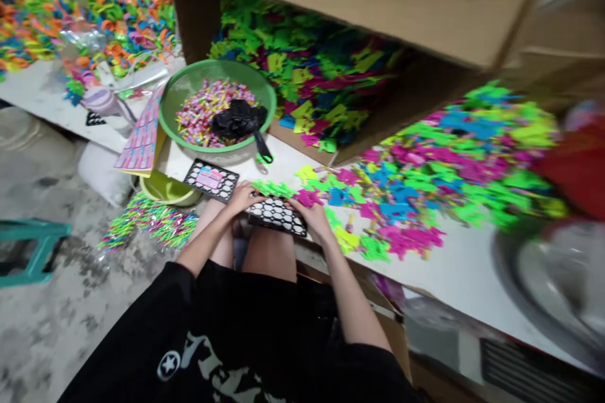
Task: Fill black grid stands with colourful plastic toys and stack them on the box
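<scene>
A black tray with rows of oval holes [278, 215] lies across my lap at the table's edge. My left hand [243, 197] is at its left end, fingers bent over the rim. At the right end my right hand [309, 214] has its fingers closed near a magenta plastic piece [308, 198]. Green plastic pieces [273, 188] stand in a row along the tray's far edge, between my hands. Left of them is a second black tray [227, 187] with a pink card [210, 177] on it.
A green basket [165, 114] holds small candy-like pieces and a black bag. Behind it opens a cardboard box [340, 6] full of coloured pieces. More pieces [406, 189] are heaped to the right, beside a metal basin [510, 264]. A yellow-green bowl [174, 194] is at the left.
</scene>
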Available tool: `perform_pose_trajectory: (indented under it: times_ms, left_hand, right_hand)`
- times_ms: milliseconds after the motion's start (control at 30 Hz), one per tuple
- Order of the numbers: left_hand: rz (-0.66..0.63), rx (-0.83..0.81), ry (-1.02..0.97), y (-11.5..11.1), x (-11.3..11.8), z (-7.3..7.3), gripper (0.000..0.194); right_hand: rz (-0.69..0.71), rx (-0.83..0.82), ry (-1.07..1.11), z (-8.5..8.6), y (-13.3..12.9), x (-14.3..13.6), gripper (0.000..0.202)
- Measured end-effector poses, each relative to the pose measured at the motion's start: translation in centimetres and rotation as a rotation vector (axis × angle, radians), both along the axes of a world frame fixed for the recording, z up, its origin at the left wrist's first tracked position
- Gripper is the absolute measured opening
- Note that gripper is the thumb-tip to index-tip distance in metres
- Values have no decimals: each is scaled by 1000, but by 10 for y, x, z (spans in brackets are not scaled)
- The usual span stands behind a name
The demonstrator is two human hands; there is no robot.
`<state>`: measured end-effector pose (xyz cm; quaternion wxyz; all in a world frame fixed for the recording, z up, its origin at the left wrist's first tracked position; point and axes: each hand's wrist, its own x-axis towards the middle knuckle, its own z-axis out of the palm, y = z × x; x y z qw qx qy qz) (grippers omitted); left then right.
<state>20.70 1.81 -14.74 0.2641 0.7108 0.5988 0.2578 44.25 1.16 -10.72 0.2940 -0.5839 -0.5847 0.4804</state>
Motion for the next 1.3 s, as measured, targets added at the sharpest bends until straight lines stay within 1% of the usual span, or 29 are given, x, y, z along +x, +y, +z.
perform_pose_trajectory:
  times_ms: [33, 67, 200, 367, 567, 667, 800, 867, 933, 1033, 1067, 1133, 1200, 1300]
  left_hand:
    - [2, 0, -7, -2, 1, 0, 27]
    - [-5, -5, -15, -4, 1, 0, 28]
    - [-33, -19, -25, -9, 3, -1, 28]
    - [-43, -19, -27, -9, 6, -7, 26]
    - [-72, -5, -14, -9, 6, -12, 24]
    - [-68, 2, -25, -10, 5, -11, 24]
    - [-48, -11, -37, -10, 2, -8, 22]
    - [-27, -18, -42, -10, 0, -4, 23]
    - [12, -23, -36, -10, -3, 1, 25]
    - [-21, -3, -47, -5, -6, 7, 26]
    - [17, -6, -16, -2, -7, 8, 25]
    - [12, 6, -17, 6, -9, 7, 26]
    - [20, 18, 9, 14, -9, 5, 26]
    - [43, 34, 53, 20, -10, 4, 26]
  right_hand:
    - [14, -31, -28, -2, 1, 2, 41]
    - [10, -21, -46, -4, 3, 4, 40]
    - [89, 47, -146, -13, 14, 9, 35]
    - [198, 151, -173, -22, 23, 7, 33]
    - [233, 140, -197, -19, 24, 2, 33]
    - [215, 131, -196, -16, 23, -1, 33]
    - [178, 72, -176, -12, 18, 0, 33]
    - [141, 79, -143, -8, 13, 8, 33]
    - [81, 142, -165, 0, 6, 25, 31]
    - [-15, 276, -367, 13, -9, 58, 30]
    - [-37, 308, -448, 17, -15, 68, 30]
    - [-52, 329, -569, 21, -25, 85, 32]
    - [-28, 314, -627, 22, -33, 93, 30]
    - [-25, 313, -674, 22, -34, 91, 29]
